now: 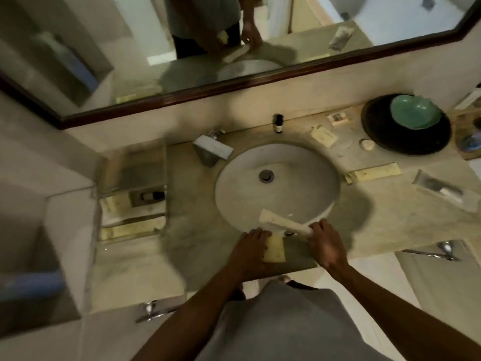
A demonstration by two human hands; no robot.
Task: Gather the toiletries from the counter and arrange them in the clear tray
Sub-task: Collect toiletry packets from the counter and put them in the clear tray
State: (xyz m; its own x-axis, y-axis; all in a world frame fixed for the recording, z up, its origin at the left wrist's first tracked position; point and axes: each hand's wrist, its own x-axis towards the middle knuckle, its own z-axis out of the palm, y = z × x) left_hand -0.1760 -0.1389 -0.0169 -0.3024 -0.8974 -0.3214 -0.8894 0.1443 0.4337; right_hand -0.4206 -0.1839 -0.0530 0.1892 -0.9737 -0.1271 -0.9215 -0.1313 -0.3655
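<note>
With the clear tray (132,188) at the counter's left end partly filled, the left hand (251,246) gripped a yellowish packet (274,250) and the right hand (324,241) a cream tube (283,222) at the front edge, while several packets lay ungathered at the right end.

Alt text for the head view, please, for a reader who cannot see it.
Seen from above at a bathroom counter, the right hand holds a pale tube over the sink's near rim while the left hand grips a small yellow packet. More packets lie to the right by a green bowl; the clear tray sits left.
</note>
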